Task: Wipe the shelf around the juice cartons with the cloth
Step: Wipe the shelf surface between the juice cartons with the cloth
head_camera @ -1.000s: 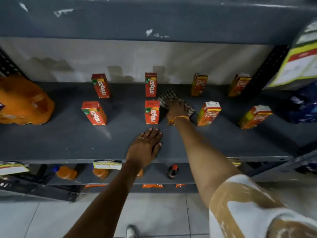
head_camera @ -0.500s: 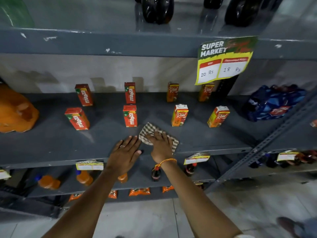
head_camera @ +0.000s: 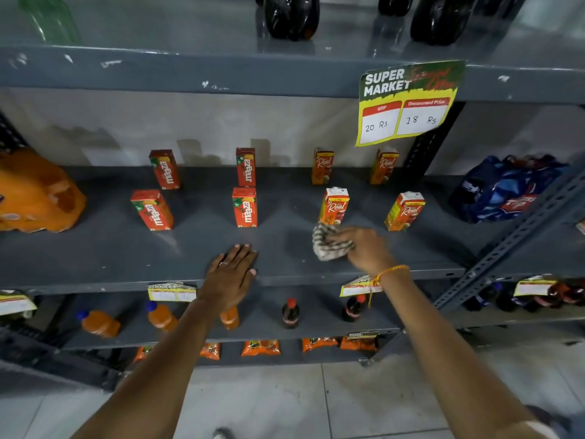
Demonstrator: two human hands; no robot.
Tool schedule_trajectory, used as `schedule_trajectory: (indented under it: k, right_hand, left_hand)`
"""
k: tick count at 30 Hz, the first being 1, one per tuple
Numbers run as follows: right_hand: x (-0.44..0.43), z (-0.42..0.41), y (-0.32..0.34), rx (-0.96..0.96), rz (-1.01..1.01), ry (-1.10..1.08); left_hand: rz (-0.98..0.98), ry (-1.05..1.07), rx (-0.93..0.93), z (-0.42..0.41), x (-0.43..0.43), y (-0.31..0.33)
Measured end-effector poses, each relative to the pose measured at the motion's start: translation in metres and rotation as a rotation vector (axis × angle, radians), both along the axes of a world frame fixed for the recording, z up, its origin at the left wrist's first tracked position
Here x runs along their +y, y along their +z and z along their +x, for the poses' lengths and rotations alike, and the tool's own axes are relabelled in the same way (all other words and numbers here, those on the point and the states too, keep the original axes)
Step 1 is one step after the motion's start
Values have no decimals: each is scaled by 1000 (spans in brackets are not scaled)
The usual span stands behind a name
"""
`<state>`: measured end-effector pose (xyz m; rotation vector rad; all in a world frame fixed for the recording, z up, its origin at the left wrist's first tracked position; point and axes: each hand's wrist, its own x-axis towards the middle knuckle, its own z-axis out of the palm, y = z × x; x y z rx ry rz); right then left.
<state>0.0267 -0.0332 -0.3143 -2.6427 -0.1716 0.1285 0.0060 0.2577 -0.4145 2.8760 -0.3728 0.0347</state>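
Several juice cartons stand in two rows on the grey shelf (head_camera: 110, 251): red Maaza cartons (head_camera: 244, 206) on the left half, orange Real cartons (head_camera: 334, 206) on the right half. My right hand (head_camera: 364, 247) grips a bunched checked cloth (head_camera: 327, 242) and presses it on the shelf just in front of the front Real carton. My left hand (head_camera: 231, 274) lies flat, fingers spread, on the shelf's front edge below the middle Maaza carton. Another Real carton (head_camera: 404, 211) stands to the right of the cloth.
An orange plastic-wrapped pack (head_camera: 34, 194) sits at the shelf's left end, a blue pack (head_camera: 506, 188) at the right. A price sign (head_camera: 408, 101) hangs from the shelf above. Small bottles (head_camera: 290, 313) and orange pouches fill lower shelves. A slanted metal upright (head_camera: 506, 245) runs at right.
My right hand has pulled the cloth from between the carton rows to the front, then slid it right to just below the front Real carton. The left hand stays planted on the shelf.
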Motion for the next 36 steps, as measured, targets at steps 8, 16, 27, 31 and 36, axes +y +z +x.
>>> schedule_trajectory:
  k: [8,16,27,31,36]
  right_hand:
    - [-7,27,-33,164,-205,38]
    - [100,-38,-28,49,-238,216]
    - [114,0,-26,166,-268,27]
    - [164,-6,-34,99,-321,7]
    - [214,-17,-36,1,-288,126]
  left_hand:
    - [-27,-16,-17,0,0,1]
    - [-336,116,37,-4,-3,12]
    - [-163,71,-43,-13,43,13]
    - [-259,115,-27,-10,58,15]
    - [-349,92,-63,-10,64,13]
